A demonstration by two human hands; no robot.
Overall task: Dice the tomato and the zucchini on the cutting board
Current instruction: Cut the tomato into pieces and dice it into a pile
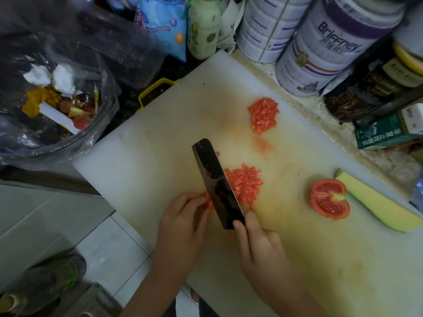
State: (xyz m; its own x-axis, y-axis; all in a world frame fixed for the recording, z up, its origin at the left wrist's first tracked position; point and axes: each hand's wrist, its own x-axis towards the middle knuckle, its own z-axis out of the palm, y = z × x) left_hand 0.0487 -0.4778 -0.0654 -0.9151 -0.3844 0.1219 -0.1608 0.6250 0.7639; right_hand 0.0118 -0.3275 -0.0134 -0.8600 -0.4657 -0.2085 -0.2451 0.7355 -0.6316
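On the white cutting board (142,161) my right hand (258,245) grips the handle of a dark cleaver (217,186), whose blade stands in a pile of diced tomato (246,183). My left hand (183,216), fingers curled, holds a small piece of tomato (208,202) against the blade's left side. A second pile of diced tomato (263,115) lies farther back. A tomato half (329,199) lies cut face up at the right, next to a zucchini piece (377,204) with pale flesh and green skin.
A plastic bag of scraps (57,106) stands left of the board. Large tins (325,49), a bottle (202,28) and boxes (389,131) crowd the board's back and right edges. A yellow handle (153,90) pokes out beside the board. Tiled floor shows lower left.
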